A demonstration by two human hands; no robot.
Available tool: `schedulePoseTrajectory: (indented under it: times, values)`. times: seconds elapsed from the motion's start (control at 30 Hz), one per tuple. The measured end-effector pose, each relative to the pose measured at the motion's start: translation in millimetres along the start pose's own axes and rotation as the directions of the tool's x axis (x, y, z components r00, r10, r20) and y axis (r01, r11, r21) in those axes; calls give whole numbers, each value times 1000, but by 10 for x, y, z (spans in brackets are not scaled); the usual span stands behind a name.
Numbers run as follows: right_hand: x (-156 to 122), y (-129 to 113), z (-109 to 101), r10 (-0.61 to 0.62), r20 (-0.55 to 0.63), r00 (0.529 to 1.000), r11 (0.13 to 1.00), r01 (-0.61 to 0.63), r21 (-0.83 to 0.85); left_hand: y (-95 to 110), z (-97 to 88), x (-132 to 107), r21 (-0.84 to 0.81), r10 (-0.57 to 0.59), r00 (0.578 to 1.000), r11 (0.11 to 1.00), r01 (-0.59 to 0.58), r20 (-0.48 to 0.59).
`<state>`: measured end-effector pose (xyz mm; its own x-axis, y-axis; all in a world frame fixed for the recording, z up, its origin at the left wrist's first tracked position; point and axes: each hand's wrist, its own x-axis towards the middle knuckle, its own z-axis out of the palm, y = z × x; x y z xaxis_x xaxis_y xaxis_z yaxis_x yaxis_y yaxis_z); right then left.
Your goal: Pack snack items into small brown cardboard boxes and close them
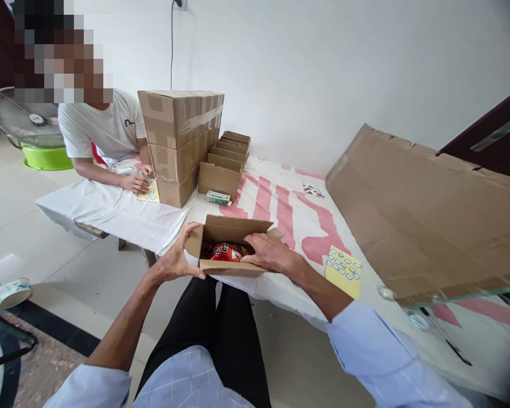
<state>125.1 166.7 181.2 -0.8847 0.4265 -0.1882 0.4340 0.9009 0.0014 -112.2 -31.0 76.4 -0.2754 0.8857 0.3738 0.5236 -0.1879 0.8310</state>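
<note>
An open cardboard box (233, 268) sits at the near edge of the table, its flaps raised. My left hand (179, 254) is closed round the box's left end, thumb low and fingers along the upper side. Inside the box lies a red printed packet (225, 253) with white and dark markings. My right hand (268, 253) reaches in over the right end, thumb and fingers closed about the right part of the packet. That hand covers the right part of the packet, and some of its fingertips are hidden.
Stacked taped cartons (174, 150) and a row of open boxes (219, 180) stand behind, with a small green-white carton (218, 198) before them. A yellow sheet (343, 272) lies right, near a large cardboard panel (425, 215). Another person (106, 124) sits at left near a fan (36, 119).
</note>
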Motion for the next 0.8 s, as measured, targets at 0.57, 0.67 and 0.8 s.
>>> schedulePoseTrajectory:
  times: [0.57,0.67,0.8]
  values:
    - [281,-64,-24,-67,2,998,997,68,-46,-398,423,241,-229,-78,993,969,96,89]
    - [223,92,-247,-4,-75,997,996,11,84,-452,445,354,-241,-48,994,968,69,94]
    - [2,338,-671,133,-255,958,872,9,489,-473,453,592,-283,-29,993,957,60,112]
